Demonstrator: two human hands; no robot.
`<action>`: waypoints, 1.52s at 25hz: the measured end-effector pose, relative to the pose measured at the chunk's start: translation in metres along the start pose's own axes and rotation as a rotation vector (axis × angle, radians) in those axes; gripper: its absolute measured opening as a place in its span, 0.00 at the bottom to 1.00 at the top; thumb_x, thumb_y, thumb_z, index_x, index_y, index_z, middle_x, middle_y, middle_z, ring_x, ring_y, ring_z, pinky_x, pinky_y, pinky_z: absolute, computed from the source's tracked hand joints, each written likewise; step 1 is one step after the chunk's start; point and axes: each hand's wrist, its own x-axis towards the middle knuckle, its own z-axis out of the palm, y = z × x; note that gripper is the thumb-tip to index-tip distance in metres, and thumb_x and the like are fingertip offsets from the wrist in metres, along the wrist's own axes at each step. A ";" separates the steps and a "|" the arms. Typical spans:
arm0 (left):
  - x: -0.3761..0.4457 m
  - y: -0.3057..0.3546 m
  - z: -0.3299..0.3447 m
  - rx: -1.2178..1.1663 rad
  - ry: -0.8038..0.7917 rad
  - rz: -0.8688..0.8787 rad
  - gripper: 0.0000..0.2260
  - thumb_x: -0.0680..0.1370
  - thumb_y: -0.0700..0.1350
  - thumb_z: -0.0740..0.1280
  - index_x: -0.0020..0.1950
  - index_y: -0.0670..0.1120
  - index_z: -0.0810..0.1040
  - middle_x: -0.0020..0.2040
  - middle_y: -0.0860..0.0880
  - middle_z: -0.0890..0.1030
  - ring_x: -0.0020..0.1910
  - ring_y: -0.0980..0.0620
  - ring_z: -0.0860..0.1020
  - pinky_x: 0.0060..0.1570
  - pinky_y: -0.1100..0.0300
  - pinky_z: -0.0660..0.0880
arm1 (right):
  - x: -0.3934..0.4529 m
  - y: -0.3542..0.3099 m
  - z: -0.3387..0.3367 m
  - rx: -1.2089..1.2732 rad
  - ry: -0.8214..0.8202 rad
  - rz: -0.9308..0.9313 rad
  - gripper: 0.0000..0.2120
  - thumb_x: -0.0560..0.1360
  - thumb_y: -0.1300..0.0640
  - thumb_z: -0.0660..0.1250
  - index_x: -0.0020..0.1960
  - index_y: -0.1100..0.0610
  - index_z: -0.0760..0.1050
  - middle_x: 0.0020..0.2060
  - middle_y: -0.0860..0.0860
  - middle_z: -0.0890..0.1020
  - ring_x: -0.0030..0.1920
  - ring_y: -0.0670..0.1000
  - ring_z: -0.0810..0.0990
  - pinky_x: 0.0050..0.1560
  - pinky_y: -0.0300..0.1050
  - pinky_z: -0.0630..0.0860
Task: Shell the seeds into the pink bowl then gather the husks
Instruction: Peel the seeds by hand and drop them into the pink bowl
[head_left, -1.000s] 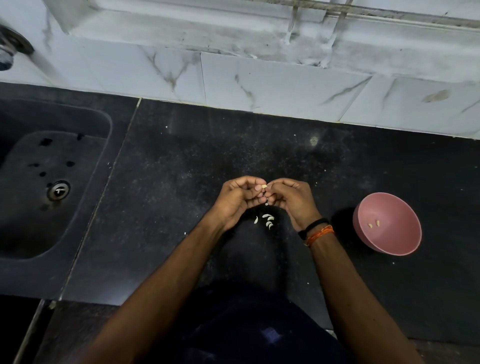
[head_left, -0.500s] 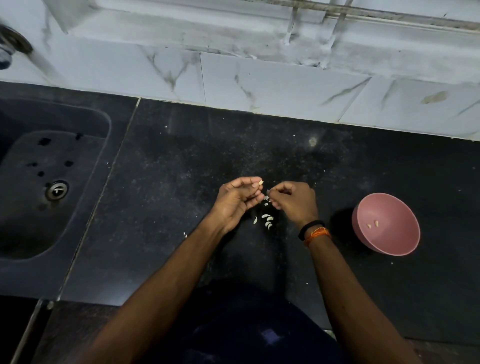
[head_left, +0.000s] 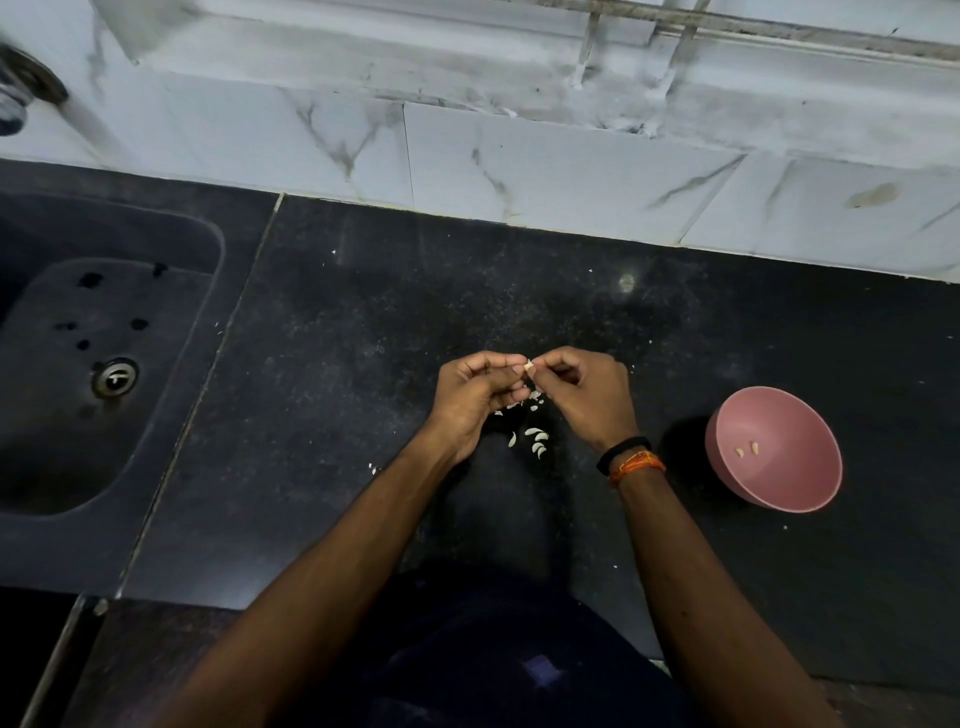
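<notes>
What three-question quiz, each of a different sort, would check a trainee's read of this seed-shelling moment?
1. True or false: the pink bowl holds no kernels yet.
2. Multiple choice: the husks lie (A) in the sink, (B) on the counter below the hands, (C) inside the bowl.
3. Fill in: the left hand and right hand pinch one ____ between their fingertips.

Key
1. False: two kernels lie inside it.
2. B: they sit on the black counter, apart from the sink.
3. Seed.
</notes>
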 end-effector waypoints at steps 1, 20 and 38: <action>0.000 0.001 0.001 0.000 0.002 0.006 0.05 0.76 0.29 0.68 0.50 0.35 0.82 0.43 0.41 0.84 0.44 0.47 0.84 0.50 0.54 0.82 | 0.000 0.000 0.000 0.001 0.005 -0.010 0.03 0.77 0.57 0.72 0.47 0.53 0.86 0.40 0.43 0.86 0.42 0.41 0.84 0.47 0.37 0.80; -0.003 0.002 0.002 0.146 -0.013 0.127 0.07 0.75 0.31 0.72 0.52 0.32 0.82 0.46 0.37 0.85 0.45 0.40 0.83 0.50 0.50 0.82 | 0.003 -0.002 0.000 -0.107 0.052 -0.039 0.04 0.76 0.56 0.71 0.45 0.55 0.84 0.39 0.46 0.84 0.42 0.44 0.82 0.45 0.39 0.78; 0.000 0.000 0.001 -0.126 -0.060 -0.176 0.08 0.79 0.30 0.65 0.50 0.39 0.81 0.43 0.43 0.83 0.43 0.51 0.81 0.49 0.57 0.82 | 0.002 -0.001 0.001 0.105 0.011 0.142 0.05 0.76 0.60 0.71 0.43 0.53 0.83 0.36 0.47 0.85 0.37 0.45 0.84 0.44 0.45 0.83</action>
